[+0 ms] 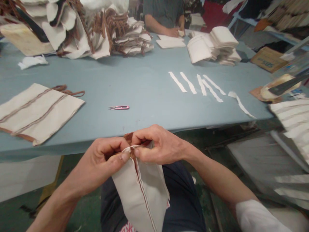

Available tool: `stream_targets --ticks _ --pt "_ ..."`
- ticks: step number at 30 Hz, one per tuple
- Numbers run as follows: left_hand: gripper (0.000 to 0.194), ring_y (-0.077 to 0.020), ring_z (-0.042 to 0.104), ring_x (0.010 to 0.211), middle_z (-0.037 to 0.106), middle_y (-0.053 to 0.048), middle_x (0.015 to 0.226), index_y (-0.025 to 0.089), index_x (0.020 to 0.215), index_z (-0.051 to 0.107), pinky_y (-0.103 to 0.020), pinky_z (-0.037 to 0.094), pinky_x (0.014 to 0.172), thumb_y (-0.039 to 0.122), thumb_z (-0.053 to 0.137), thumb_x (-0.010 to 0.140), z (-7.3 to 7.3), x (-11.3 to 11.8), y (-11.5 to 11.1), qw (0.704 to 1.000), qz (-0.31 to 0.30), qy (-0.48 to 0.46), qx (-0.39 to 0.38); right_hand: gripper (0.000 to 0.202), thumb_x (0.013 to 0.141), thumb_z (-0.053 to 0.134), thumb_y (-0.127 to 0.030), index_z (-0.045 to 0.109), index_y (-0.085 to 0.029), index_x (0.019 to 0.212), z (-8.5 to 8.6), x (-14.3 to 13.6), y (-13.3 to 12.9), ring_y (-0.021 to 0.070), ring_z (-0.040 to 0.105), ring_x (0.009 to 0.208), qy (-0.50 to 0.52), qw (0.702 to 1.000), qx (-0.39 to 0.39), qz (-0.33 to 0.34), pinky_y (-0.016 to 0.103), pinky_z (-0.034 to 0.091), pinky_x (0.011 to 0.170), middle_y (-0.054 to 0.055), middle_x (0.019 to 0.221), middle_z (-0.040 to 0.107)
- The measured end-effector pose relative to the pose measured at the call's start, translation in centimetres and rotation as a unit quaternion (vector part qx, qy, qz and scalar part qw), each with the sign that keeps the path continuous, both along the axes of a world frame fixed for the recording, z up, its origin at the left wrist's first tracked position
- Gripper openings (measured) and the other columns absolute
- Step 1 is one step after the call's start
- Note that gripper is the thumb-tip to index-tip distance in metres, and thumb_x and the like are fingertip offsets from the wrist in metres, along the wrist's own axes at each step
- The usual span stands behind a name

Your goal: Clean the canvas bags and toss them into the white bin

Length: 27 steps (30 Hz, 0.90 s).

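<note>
A cream fabric piece (147, 190) with a brown-edged seam hangs down over my lap from both hands. My left hand (106, 158) pinches its top edge, thumb at the left of the seam. Close beside it, my right hand (158, 145) pinches the same edge just right of the seam. Brown material shows between the fingers of both hands. On the blue-covered table (96, 77) ahead lie pink thread snips (119, 107). Another cream piece (41, 111) with brown seams and brown cords rests at the left.
White strips (200, 85) lie at the table's right. Piled cream and brown pieces (79, 32) stand at the back left, and a cream stack (212, 45) at the back right. Across the table, a person's forearms (159, 28) rest near flat pieces. A cardboard box (267, 59) sits far right.
</note>
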State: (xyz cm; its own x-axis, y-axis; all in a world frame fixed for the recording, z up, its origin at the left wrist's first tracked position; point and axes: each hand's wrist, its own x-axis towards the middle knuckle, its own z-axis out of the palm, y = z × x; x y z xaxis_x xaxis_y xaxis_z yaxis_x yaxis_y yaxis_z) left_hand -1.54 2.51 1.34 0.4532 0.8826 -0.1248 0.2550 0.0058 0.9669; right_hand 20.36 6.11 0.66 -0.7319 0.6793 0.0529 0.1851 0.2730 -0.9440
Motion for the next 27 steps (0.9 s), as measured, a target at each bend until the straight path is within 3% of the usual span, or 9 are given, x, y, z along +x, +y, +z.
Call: stream_targets --ticks 5,12,19,23,27 --pt "0.044 -0.0089 0.031 0.051 0.037 0.007 0.056 0.021 0.06 0.052 -0.019 0.025 0.043 0.046 0.07 0.091 0.3 0.2 0.2 1.0 -0.001 0.027 0.015 0.017 0.088 0.062 -0.031 0.057 -0.021 0.076 -0.2 -0.2 -0.5 0.0111 0.046 0.066 0.005 1.0 0.007 -0.022 0.025 0.033 0.062 -0.005 0.069 0.052" --pt "0.041 -0.0101 0.038 0.054 0.043 0.006 0.062 0.02 0.068 0.055 -0.019 0.03 0.045 0.042 0.059 0.103 -0.1 -0.6 -0.2 0.994 -0.033 0.071 0.072 0.02 0.093 0.061 -0.034 0.059 -0.02 0.079 -1.0 -0.1 -0.5 0.011 0.047 0.066 0.014 1.0 0.002 -0.015 0.025 0.033 0.061 -0.004 0.07 0.054" --pt "0.036 -0.0097 0.042 0.054 0.048 0.007 0.065 0.021 0.076 0.058 -0.019 0.035 0.047 0.034 0.053 0.11 -0.3 -0.4 -0.8 0.988 -0.069 0.061 0.127 0.026 0.093 0.065 -0.038 0.058 -0.019 0.077 -1.9 0.1 -0.3 0.0094 0.04 0.064 0.071 0.995 -0.073 0.014 0.024 0.032 0.059 -0.006 0.07 0.047" --pt "0.033 -0.0104 0.049 0.056 0.057 0.005 0.068 0.02 0.083 0.063 -0.019 0.04 0.051 0.03 0.048 0.111 -1.0 -0.3 -1.7 0.982 -0.039 0.08 0.167 0.027 0.094 0.066 -0.04 0.059 -0.019 0.079 -2.3 0.2 -0.3 0.009 0.039 0.062 0.084 0.992 -0.096 0.022 0.024 0.032 0.058 -0.007 0.069 0.045" --pt "0.037 -0.0111 0.048 0.053 0.059 0.005 0.066 0.02 0.082 0.065 -0.021 0.035 0.046 0.033 0.044 0.111 -1.4 -0.4 -2.1 0.985 -0.007 0.084 0.15 0.027 0.093 0.065 -0.041 0.059 -0.019 0.079 -2.2 0.1 -0.4 0.0098 0.042 0.065 0.064 0.995 -0.08 0.016 0.024 0.032 0.059 -0.005 0.071 0.048"
